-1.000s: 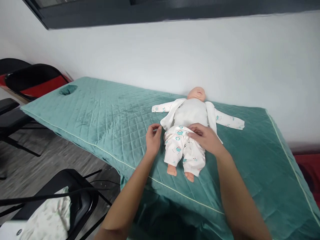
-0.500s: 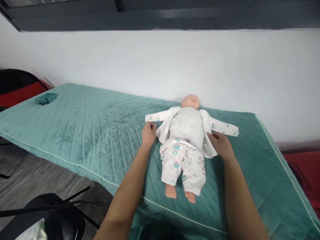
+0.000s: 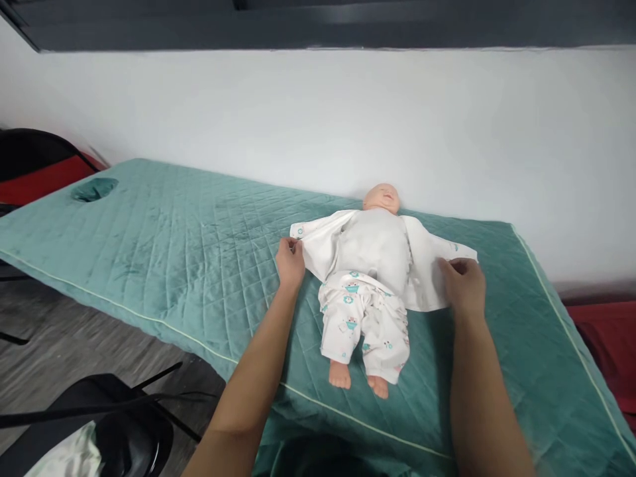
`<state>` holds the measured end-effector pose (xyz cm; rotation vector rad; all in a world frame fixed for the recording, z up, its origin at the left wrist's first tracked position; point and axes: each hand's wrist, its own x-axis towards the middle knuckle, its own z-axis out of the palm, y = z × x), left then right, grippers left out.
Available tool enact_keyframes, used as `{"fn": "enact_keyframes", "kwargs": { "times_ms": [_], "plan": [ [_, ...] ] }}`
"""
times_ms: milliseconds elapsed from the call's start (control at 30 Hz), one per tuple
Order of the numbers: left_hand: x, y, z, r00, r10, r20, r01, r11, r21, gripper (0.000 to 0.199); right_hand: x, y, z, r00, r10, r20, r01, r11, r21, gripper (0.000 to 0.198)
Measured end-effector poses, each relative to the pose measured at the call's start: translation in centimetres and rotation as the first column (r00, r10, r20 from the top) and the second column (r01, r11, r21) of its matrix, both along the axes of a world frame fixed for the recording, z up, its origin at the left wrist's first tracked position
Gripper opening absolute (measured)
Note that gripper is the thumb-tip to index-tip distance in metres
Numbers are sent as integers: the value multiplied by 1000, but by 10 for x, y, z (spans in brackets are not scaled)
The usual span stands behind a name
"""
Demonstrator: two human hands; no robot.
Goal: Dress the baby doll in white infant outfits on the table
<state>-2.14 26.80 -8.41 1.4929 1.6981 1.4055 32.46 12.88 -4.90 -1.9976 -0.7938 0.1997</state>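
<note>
A baby doll [image 3: 375, 248] lies on its back on a green quilted bed cover [image 3: 209, 232], head toward the wall. Its white printed jacket [image 3: 428, 275] hangs open at the front, both sleeves spread sideways, baring the white torso. Printed trousers [image 3: 365, 318] cover the legs, and the bare feet stick out below. My left hand [image 3: 291, 262] pinches the edge of the jacket's left-side front panel near the sleeve. With fingers closed, my right hand [image 3: 463, 281] grips the edge of the other panel, which is drawn out flat beside the torso.
A round hole [image 3: 95, 189] opens in the cover at the far left. A black chair [image 3: 114, 411] with a patterned cloth [image 3: 69, 454] on it stands at lower left. Red-and-black seating [image 3: 44, 165] is behind, a red item [image 3: 603, 338] at right. The wall [image 3: 248, 119] borders the bed.
Both jacket panels have been pulled outward, away from the torso, showing their plain inner side. My right hand has moved right with its panel; my left hand shifted slightly left.
</note>
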Motion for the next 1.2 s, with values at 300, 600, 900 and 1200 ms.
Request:
{"fn": "enact_keyframes", "kwargs": {
  "times_ms": [300, 600, 900, 1200],
  "plan": [
    [-9, -7, -2, 970, 93, -226, -93, 996, 10, 13, 29, -17, -9, 987, -21, 160, 69, 950, -304, 31],
    [4, -29, 8, 877, -78, -475, 160, 978, 135, 18, -7, -14, 6, 925, 362, 114, -351, 930, -106, 28],
    [9, -48, 10, 643, -594, -483, 616, 776, -134, 24, -38, -13, 16, 641, 766, 40, -698, 604, -385, 19],
    [10, -48, 17, 767, -636, 86, 641, 761, -97, 23, -44, -18, 19, 761, 640, 104, -635, 768, -81, 24]
  ]
}}
